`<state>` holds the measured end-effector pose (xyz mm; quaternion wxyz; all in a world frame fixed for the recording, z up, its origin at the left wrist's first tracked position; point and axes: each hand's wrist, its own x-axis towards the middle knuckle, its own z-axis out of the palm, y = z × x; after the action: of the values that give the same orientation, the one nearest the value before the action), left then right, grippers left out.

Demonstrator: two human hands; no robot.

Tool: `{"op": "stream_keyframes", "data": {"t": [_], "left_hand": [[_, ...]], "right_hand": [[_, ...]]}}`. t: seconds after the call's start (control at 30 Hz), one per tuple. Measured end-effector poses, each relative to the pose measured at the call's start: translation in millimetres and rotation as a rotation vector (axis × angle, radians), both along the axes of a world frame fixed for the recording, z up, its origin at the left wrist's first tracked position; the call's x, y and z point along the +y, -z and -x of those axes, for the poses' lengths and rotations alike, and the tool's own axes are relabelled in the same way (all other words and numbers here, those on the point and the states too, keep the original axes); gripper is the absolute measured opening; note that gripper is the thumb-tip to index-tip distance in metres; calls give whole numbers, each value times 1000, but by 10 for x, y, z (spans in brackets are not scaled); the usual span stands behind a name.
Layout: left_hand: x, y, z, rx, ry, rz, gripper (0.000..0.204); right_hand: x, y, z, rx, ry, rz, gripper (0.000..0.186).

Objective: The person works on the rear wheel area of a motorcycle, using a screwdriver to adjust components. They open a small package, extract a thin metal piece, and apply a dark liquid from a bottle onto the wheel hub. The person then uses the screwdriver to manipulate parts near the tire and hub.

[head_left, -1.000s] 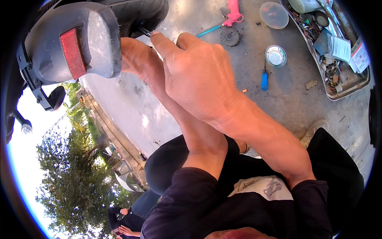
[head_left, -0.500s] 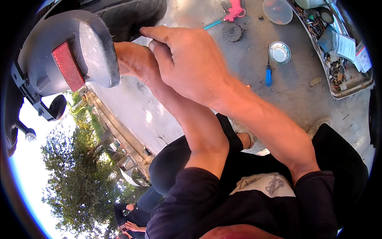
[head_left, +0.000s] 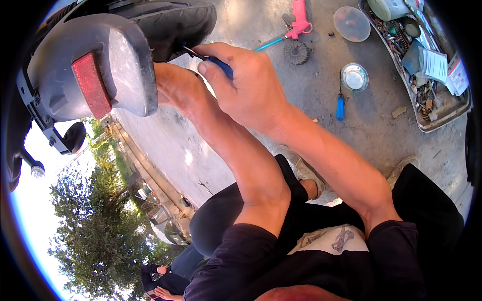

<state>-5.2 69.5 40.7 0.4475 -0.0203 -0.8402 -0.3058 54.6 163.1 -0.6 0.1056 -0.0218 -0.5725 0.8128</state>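
My right hand is closed around the dark blue handle of a screwdriver. The tool's thin metal shaft points left toward the dark area beside the black tyre. My left arm reaches in beneath it, and my left hand goes behind the grey plastic mudguard. The left fingers are hidden there, so what they touch does not show. A red rectangular reflector is fixed to the mudguard.
On the concrete to the right lie a pink air gun, a round finned part, a blue-handled screwdriver, a small round dish and a clear lid. A tray holds loose hardware. Another person is at lower left.
The blue handle and metal shaft now show in my right hand, which has turned slightly. The whole view has shifted a little, with the tyre and mudguard sitting slightly further right.
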Motion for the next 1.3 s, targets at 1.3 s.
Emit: {"op": "stream_keyframes", "data": {"t": [1.3], "left_hand": [[151, -167, -138, -100, 17, -179, 60]], "right_hand": [[592, -191, -134, -93, -440, -116, 24]]}}
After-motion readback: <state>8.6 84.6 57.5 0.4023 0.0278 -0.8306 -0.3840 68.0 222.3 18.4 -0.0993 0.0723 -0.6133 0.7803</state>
